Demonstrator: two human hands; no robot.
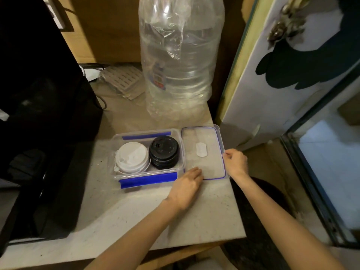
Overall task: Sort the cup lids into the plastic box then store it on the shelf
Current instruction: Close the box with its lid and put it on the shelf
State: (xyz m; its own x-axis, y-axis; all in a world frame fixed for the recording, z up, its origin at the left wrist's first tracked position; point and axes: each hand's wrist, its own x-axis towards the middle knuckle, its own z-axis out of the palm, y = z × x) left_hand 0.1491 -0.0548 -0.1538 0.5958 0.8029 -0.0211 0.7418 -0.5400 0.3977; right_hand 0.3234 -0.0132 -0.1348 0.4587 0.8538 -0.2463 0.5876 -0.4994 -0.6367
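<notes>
A clear plastic box [176, 133] with blue clips stands on the pale counter. Inside it, a stack of white cup lids [131, 159] sits on the left and a stack of black cup lids [164, 152] on the right. The box's clear cover [203, 152], edged in blue, lies flat on the counter just right of the box. My left hand [187, 187] rests on the cover's near left corner, fingers flat. My right hand [235, 162] pinches the cover's right edge at the counter's side.
A large clear water bottle [180, 59] wrapped in plastic film stands behind the box. A black appliance [42, 114] fills the left side. A grey vented tray [122, 80] lies at the back. The counter [175, 221] ends right of the cover, beside a white panel [272, 84].
</notes>
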